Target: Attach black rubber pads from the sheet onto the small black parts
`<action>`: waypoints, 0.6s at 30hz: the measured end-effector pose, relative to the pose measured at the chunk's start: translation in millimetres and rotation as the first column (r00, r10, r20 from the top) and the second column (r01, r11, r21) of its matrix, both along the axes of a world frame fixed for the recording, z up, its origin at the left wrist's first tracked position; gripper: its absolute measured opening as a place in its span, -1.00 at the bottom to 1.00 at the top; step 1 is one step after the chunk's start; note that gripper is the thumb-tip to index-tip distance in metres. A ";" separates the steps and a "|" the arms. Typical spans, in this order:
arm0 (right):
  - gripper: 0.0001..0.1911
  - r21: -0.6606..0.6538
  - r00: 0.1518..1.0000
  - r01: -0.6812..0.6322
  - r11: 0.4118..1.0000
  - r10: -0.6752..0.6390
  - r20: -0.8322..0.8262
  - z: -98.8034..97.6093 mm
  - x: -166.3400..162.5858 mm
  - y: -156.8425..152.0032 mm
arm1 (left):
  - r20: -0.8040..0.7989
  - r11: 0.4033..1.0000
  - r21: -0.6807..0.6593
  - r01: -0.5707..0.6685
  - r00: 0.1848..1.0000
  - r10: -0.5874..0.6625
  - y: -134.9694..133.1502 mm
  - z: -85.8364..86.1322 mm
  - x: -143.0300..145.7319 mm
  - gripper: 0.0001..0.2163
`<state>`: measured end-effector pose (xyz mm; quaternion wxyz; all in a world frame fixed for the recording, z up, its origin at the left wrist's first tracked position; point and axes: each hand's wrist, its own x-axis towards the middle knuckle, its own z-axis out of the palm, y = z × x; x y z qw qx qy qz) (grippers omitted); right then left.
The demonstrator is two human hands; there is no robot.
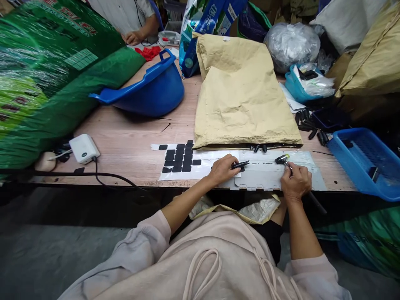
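My left hand is closed on a slim black piece above the grey board, its tip pointing right; its exact kind is unclear. My right hand grips a small hammer, whose dark head has a yellow-green end. The hammer's black handle sticks out below the hand, past the table edge. Under both hands lies a worn grey board. Left of it, a white sheet bears several black rounded pads in rows. Small black parts sit at the mouth of a tan paper sack.
A blue basin and a green wrapped sack stand at left, near a white adapter with cables. At right are a blue tray and loose black parts. Across the table sits another person.
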<state>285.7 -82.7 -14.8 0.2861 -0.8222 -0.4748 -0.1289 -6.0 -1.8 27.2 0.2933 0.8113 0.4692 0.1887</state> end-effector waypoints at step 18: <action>-0.66 0.172 0.777 -0.541 0.823 0.567 -0.273 51.9 -121.6 -12.1 | 0.186 0.999 -0.023 -0.041 0.982 0.045 1.5 -28.2 -2.1 -0.89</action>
